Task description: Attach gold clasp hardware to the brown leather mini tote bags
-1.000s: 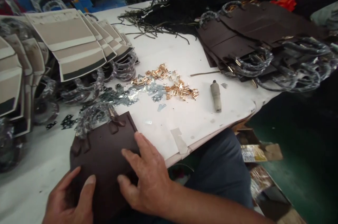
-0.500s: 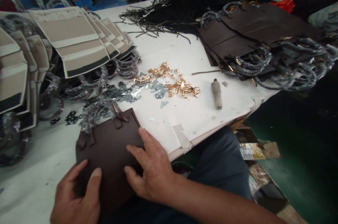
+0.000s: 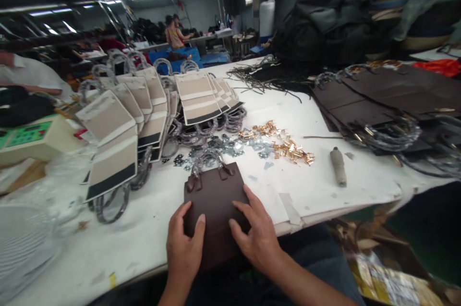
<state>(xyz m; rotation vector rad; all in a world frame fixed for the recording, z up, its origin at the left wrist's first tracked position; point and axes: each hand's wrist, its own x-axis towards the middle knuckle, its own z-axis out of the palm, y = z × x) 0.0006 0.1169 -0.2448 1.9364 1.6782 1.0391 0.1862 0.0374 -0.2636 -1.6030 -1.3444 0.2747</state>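
Note:
A dark brown handbag panel (image 3: 212, 198) lies at the table's front edge, its lower part reaching toward my lap. Its handle (image 3: 207, 157) is wrapped in clear plastic and points away from me. My left hand (image 3: 184, 238) grips the left side, thumb on the face and fingers at the edge. On the right side, my right hand (image 3: 257, 231) holds the panel with thumb and fingers spread over its face and edge. Beyond the handle lie dark metal plates (image 3: 219, 147) and a loose pile of gold-coloured metal fittings (image 3: 291, 150).
Beige-lined bag panels (image 3: 198, 97) with wrapped handles are stacked at left. Brown panels (image 3: 389, 90) pile up at right. A cloth-wrapped tool (image 3: 337, 166) lies near the front edge, black strips (image 3: 266, 78) at the back. People work in the background.
My view has lifted and turned left, so the room behind now shows and the table's things sit further right. Both hands stay on the brown panel.

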